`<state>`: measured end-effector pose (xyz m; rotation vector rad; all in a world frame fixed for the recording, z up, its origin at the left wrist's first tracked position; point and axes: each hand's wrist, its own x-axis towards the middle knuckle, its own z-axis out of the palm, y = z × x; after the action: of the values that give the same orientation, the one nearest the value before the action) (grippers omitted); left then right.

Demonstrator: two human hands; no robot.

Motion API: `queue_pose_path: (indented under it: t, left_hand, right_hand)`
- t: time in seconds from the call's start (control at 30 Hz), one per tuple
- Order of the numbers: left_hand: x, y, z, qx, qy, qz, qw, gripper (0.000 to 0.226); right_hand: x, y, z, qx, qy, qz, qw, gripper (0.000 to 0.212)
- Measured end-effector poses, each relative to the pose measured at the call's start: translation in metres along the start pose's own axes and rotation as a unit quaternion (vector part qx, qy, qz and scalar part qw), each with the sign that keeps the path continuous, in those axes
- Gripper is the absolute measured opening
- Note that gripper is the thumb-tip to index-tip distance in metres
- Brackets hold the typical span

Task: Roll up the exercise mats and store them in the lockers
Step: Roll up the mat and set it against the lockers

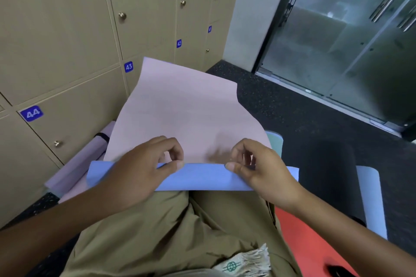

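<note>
Beside the lockers [67, 36], both hands [144, 171] [258, 171] pinch the mat's [180, 114] folded near edge.

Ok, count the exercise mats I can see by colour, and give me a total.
pink mat, blue underside, partly folded over: 1
lilac mat, rolled: 1
pale green mat, mostly hidden: 1
black mat, rolled, light blue at its end: 1
orange-red mat: 1
Total: 5
</note>
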<state>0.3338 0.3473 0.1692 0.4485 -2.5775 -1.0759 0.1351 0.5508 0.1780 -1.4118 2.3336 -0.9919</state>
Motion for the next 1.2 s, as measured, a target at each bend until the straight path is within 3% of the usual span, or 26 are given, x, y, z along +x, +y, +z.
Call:
queue_pose_path:
  t: [0.17,0.4,0.53,0.73,1.07,1.2]
  left_hand:
    - [0.002,-0.01,0.011,0.126,0.077,0.124,0.981,0.016]
    - [0.002,-0.021,0.012,0.223,0.059,0.197,0.953,0.046]
    - [0.002,-0.022,0.016,0.328,0.079,0.262,0.904,0.055]
    - [-0.006,-0.02,0.036,0.419,0.146,0.254,0.859,0.065]
    - [-0.008,-0.018,0.033,0.426,0.133,0.312,0.839,0.065]
    - [-0.02,-0.01,0.028,0.464,0.141,0.325,0.812,0.066]
  right_hand:
    - [0.0,0.013,0.011,-0.069,0.078,-0.096,0.99,0.015]
    - [-0.006,0.023,0.02,-0.179,0.131,-0.205,0.953,0.022]
    - [-0.016,0.025,0.021,-0.239,0.13,-0.236,0.933,0.037]
    - [-0.017,0.023,0.028,-0.324,0.108,-0.224,0.913,0.07]
    - [-0.015,0.025,0.03,-0.333,0.118,-0.269,0.896,0.065]
    - [-0.025,0.015,0.022,-0.336,0.124,-0.273,0.893,0.065]
